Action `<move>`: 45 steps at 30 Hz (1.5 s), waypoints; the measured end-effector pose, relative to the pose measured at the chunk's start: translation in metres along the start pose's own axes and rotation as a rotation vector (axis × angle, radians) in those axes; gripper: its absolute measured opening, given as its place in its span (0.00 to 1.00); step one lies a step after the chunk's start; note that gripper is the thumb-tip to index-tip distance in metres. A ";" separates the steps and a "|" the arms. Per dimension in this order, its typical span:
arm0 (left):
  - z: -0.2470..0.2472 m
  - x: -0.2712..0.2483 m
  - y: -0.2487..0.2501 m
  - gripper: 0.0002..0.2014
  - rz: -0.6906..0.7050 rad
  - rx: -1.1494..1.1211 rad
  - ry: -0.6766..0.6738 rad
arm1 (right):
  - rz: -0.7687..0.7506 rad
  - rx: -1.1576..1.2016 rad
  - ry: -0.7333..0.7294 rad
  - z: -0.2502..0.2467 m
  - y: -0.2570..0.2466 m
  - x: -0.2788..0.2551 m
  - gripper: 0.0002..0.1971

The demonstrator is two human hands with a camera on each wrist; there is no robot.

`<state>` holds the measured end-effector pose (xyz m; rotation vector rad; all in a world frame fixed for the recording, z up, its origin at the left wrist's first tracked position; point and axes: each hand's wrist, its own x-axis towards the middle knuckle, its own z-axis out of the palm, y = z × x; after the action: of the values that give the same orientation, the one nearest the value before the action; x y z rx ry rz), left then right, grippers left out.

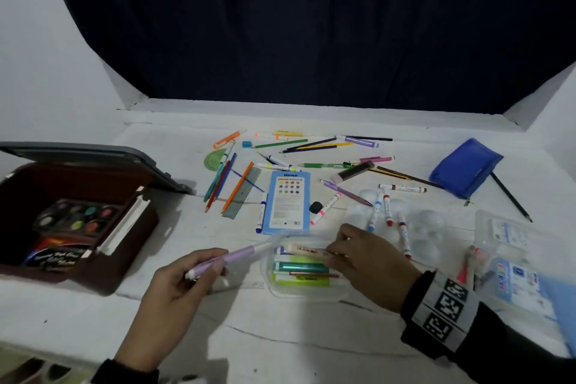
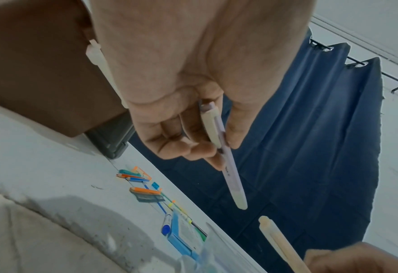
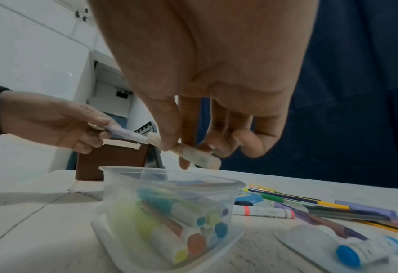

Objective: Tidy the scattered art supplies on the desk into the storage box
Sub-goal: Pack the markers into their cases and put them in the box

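1. Nearest the camera, the left hand (image 1: 174, 284) keeps a closed grip on a lilac pen (image 1: 230, 257), just left of the clear tub (image 1: 274, 287).
2. Over that tub the right hand (image 1: 367, 262) pinches a cream pen (image 3: 197, 157).
3. Well left of the tub stands the open brown storage box (image 1: 131, 262).
4. Judged step: collecting pens; next, lower both into the tub, then gather those scattered on the worktop (image 1: 311, 337).

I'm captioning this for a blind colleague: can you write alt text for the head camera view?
Over a clear plastic tub of markers, the right hand pinches a cream pen and the left hand holds a lilac pen; an open brown storage box sits left.
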<state>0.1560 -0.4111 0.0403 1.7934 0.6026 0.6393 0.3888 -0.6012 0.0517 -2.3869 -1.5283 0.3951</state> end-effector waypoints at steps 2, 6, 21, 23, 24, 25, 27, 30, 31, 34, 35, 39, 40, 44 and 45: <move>0.000 -0.002 0.003 0.07 0.014 0.004 0.028 | 0.001 0.023 -0.017 0.001 -0.006 0.001 0.14; 0.004 0.002 0.010 0.05 0.011 -0.018 0.064 | 0.047 0.245 0.050 -0.005 -0.015 0.002 0.05; 0.016 0.032 0.009 0.12 0.012 0.011 -0.082 | 0.169 0.824 0.165 0.002 0.003 0.003 0.06; 0.015 0.036 0.010 0.14 0.010 0.002 -0.077 | 0.172 0.801 0.154 0.005 0.003 0.003 0.05; 0.015 0.037 0.009 0.14 0.007 -0.001 -0.079 | 0.177 0.821 0.137 0.006 0.002 0.003 0.04; 0.015 0.039 0.009 0.14 0.004 0.002 -0.085 | 0.180 0.862 0.123 0.009 0.001 0.004 0.03; 0.013 0.041 0.006 0.13 -0.003 0.013 -0.102 | 0.172 0.859 0.138 0.014 -0.001 0.006 0.02; 0.012 0.043 0.004 0.13 -0.015 0.001 -0.112 | 0.130 0.595 0.180 0.017 0.001 0.008 0.02; 0.012 0.043 0.003 0.14 -0.019 -0.005 -0.115 | 0.108 0.535 0.168 0.017 0.002 0.007 0.04; 0.012 0.043 0.001 0.13 -0.027 -0.010 -0.122 | 0.024 0.453 0.152 0.016 0.003 0.005 0.08; 0.012 0.043 0.000 0.13 -0.024 -0.010 -0.126 | -0.002 0.434 0.158 0.016 0.002 0.005 0.08; 0.014 0.044 0.002 0.10 -0.020 -0.007 -0.129 | -0.100 0.282 0.149 0.022 0.003 0.002 0.09; 0.015 0.043 0.002 0.10 -0.017 -0.002 -0.131 | -0.122 0.220 0.136 0.024 0.003 0.002 0.10; 0.019 0.044 0.005 0.09 -0.015 -0.047 -0.129 | -0.139 0.017 0.049 0.023 0.005 0.000 0.14; 0.021 0.044 0.005 0.09 -0.016 -0.078 -0.123 | -0.143 -0.013 0.042 0.023 0.005 0.001 0.16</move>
<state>0.2028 -0.3971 0.0454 1.7390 0.5014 0.5311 0.3849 -0.6009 0.0288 -2.2626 -1.6742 0.3033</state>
